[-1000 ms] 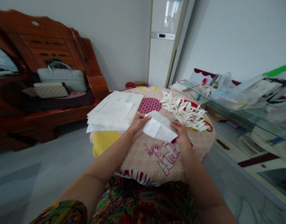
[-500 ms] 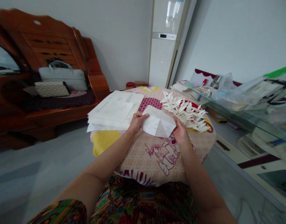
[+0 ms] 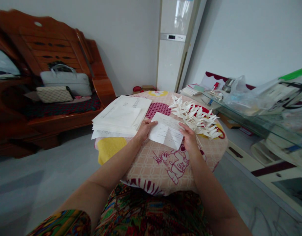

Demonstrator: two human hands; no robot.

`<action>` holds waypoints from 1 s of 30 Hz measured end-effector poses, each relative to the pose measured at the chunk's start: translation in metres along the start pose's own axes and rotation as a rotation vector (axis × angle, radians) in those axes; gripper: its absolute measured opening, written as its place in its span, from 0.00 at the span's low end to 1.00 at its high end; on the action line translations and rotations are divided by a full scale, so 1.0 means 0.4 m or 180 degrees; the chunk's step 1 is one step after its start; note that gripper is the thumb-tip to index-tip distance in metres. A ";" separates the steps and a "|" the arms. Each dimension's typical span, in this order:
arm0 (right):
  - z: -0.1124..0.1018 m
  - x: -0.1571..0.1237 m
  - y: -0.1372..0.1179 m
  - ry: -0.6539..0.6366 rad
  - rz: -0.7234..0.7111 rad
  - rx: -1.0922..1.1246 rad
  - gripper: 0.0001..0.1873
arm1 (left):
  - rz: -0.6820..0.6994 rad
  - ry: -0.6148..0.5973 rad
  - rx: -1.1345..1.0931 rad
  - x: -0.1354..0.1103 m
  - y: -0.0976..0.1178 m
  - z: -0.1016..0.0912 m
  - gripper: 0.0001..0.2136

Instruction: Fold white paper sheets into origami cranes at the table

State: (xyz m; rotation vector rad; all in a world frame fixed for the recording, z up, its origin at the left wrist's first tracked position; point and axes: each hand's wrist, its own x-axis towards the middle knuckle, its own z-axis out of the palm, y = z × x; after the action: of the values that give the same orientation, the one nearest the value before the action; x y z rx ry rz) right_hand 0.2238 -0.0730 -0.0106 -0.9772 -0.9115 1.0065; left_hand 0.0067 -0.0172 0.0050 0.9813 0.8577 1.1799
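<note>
Left grip [image 3: 144,129] and right grip [image 3: 189,136] pinching creased paper [image 3: 165,129], faintly marked, illegible, underside hidden

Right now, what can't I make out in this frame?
In the head view:
Sheet: its writing, too small and faint.
Left hand: fingertips under the sheet, hidden by it.
Folded papers: exact count, hidden by overlap.
Paper stack: lower pages, covered by upper ones.
Wooden seat: left end, cut off by the edge.
</note>
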 end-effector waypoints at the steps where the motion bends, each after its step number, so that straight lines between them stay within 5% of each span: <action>1: 0.000 0.003 0.001 0.0020 -0.0024 -0.0010 0.22 | -0.0070 -0.0045 0.0031 0.000 -0.002 -0.001 0.14; 9: -0.013 0.016 0.029 0.0195 0.0060 -0.0363 0.21 | -0.0760 -0.0252 0.0064 0.016 -0.017 -0.025 0.14; 17: -0.020 0.002 0.025 -0.0055 0.0461 -0.0659 0.20 | -0.0645 -0.0366 0.0097 0.021 -0.015 -0.035 0.15; 24: -0.034 0.003 0.044 -0.0045 0.0440 -0.0867 0.20 | -0.0802 -0.0550 0.0397 0.035 -0.013 -0.074 0.24; 30: -0.043 0.008 0.062 0.0059 0.0330 -0.1316 0.19 | -0.0209 -0.0029 0.0953 0.036 -0.012 -0.085 0.43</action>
State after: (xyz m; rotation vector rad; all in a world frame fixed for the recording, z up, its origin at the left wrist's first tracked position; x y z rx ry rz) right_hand 0.2343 -0.0682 -0.0388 -1.3893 -1.0866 0.9103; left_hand -0.0205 0.0020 -0.0120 1.1897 1.0722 1.0077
